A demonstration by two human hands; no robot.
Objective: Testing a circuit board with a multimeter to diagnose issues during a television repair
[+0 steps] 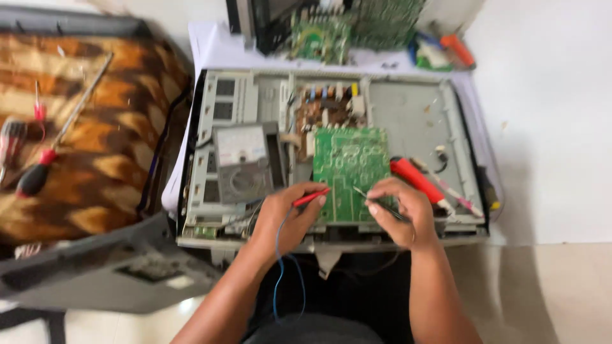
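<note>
A green circuit board (349, 167) lies inside an opened grey device chassis (414, 114). My left hand (285, 216) grips a red test probe (311, 197), its tip at the board's lower left edge. My right hand (401, 210) grips a black test probe (376, 202), whose tip touches the board's lower middle. A blue wire (278, 267) runs down from the left hand. A grey analogue multimeter (243, 160) lies on the chassis left of the board.
A red-handled tool (417, 180) lies right of the board. On the brown patterned cloth (95, 146) at left lie a long screwdriver (57, 137) and other tools. More green boards (322, 35) stand behind the chassis. White floor is at right.
</note>
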